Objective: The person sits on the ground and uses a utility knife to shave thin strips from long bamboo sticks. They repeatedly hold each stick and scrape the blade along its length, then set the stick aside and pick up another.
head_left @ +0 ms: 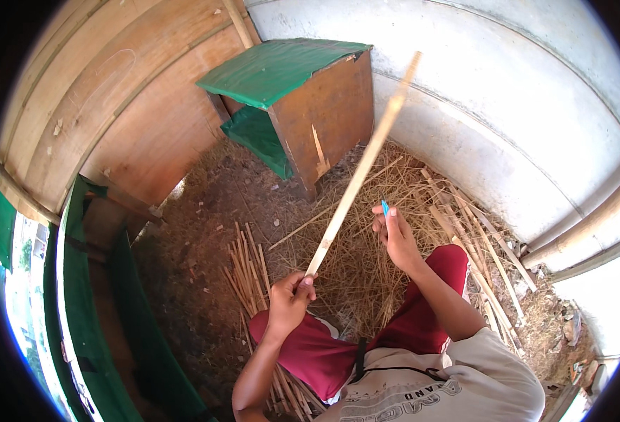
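Note:
A long pale bamboo strip point(356, 183) rises at a slant to the upper right. My left hand point(290, 301) is closed around its lower end, thumb pressed on top. To the right of the strip and apart from it, my right hand point(398, 235) is closed on a small blue object point(385, 207). Only a bit of that object shows between thumb and fingers, so its kind cannot be made out. Under both hands lies a heap of thin bamboo shavings point(352, 281), between my bent legs in red trousers.
Bundled thin bamboo sticks point(243, 267) lie by my left knee. Longer split bamboo pieces point(482, 246) rest along the white wall point(479, 77) at right. A wooden cabinet with a green top point(282, 67) stands ahead. A green-covered frame point(106, 302) is at the left.

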Demonstrator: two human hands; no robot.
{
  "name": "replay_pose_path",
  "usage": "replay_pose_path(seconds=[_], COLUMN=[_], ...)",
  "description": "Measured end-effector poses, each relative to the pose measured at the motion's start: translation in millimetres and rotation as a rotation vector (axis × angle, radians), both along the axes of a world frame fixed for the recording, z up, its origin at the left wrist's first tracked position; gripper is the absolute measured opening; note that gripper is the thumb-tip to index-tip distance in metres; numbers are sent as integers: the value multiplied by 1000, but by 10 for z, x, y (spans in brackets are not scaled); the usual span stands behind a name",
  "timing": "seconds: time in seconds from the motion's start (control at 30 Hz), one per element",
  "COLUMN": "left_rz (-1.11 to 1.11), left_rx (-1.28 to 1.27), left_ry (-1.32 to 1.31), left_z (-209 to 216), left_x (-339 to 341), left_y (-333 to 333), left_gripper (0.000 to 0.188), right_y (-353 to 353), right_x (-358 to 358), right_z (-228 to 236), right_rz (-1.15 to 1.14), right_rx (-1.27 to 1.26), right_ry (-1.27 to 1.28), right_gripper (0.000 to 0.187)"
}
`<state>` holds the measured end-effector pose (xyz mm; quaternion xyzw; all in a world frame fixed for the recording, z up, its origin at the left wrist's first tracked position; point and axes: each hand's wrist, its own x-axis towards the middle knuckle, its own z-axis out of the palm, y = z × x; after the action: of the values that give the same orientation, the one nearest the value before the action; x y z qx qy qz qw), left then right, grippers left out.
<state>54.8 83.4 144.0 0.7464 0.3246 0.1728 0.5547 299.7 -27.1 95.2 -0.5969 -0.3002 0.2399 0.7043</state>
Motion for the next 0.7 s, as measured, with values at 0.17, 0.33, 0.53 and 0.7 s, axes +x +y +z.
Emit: replay_pose_path(seconds=[0.17, 0.33, 0.53, 0.7], left_rz=[59, 64, 85, 130], left_rx=[-391, -685, -669, -563], left_ry=[-30, -51, -27, -13], left_z=[-86, -222, -390, -490], left_x=[9, 32, 30, 28], left_y=[-17, -58, -143, -168], left_gripper=[27, 36, 36, 34], right_y=[-141, -67, -47, -23], right_x=[-63, -142, -168, -222], right_z=[221, 145, 111, 58], right_rz=[0, 64, 177, 159], right_rx=[-156, -167, -248, -251], right_ry=[-595, -745, -773, -922], right_gripper=[42, 27, 28, 28])
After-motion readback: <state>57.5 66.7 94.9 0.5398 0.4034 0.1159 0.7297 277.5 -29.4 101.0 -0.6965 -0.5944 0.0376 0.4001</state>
